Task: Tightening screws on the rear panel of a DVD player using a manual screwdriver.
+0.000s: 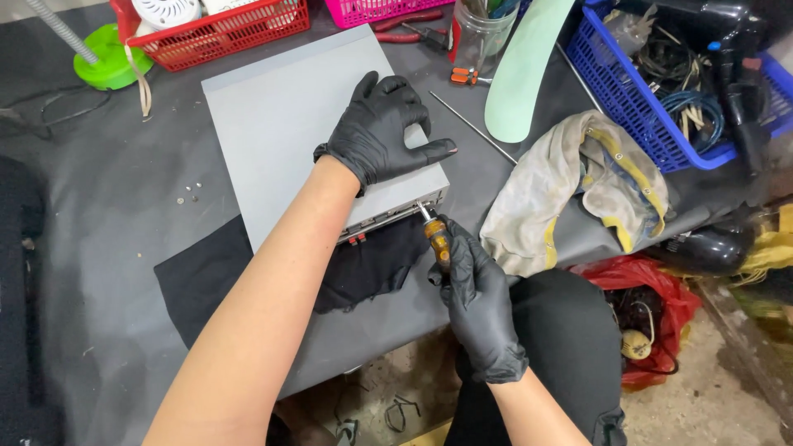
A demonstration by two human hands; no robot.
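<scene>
Bracing hand: left hand (pixel 382 128), black-gloved, lay flat and spread on the top panel of the grey metal case (pixel 297 124), fingers reaching its near right corner; it gripped nothing, only pressed down.
Driving hand: right hand (pixel 475 301), black-gloved, was clenched around the screwdriver (pixel 435 234) by its amber handle.
Tool axis: the screwdriver ran from the fist up and leftward, tip touching the case's rear face just under the corner held by the left thumb.
Case position: on a grey table (pixel 107 239), its near end resting on a black cloth (pixel 206 277), long side running away from the person.
Nearer hand: the right hand sat below the rear face; the left was on top.
Loose items: small screws (pixel 190 195) lay left of the case, well apart.
Surroundings: a soiled rag (pixel 570 182), blue basket (pixel 652 107) and red basket (pixel 215 33) stood nearby.
</scene>
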